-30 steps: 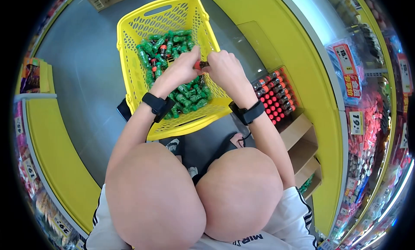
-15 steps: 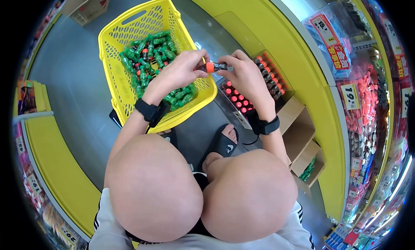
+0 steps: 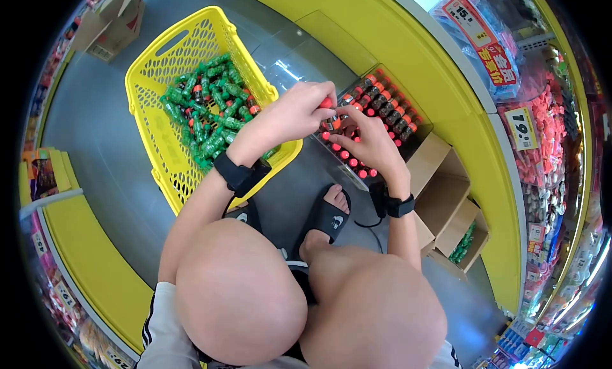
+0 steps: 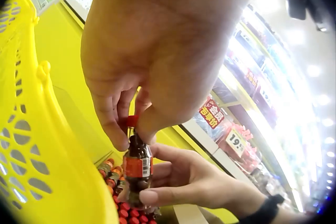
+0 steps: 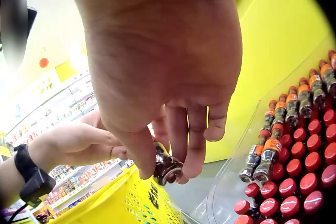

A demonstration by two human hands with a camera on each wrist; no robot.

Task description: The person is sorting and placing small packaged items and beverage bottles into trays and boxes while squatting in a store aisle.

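A small bottle (image 4: 138,166) with a red cap, a red-orange label and dark contents stands roughly upright between my two hands. My left hand (image 3: 287,117) pinches it at the cap from above. Lower down, my right hand (image 3: 373,142) holds its body near the base between thumb and fingers, as both wrist views show. Both hands are over the near left side of a clear plastic bin (image 5: 220,182). Inside the bin, similar bottles (image 5: 304,98) lie in rows on top, beside many upright red caps (image 5: 291,187).
Left of the hands stands a yellow basket (image 3: 150,82) with many green bottles (image 3: 210,101) and a few dark, red-capped ones. Cardboard boxes (image 3: 440,177) sit right of the bin, along a yellow shelf base (image 3: 408,63). Another carton (image 3: 115,31) lies at the far left.
Both hands have moved from over the basket rightward to the bin, carrying the bottle. The bottle has turned from lying sideways to nearly upright. The head view has shifted right.
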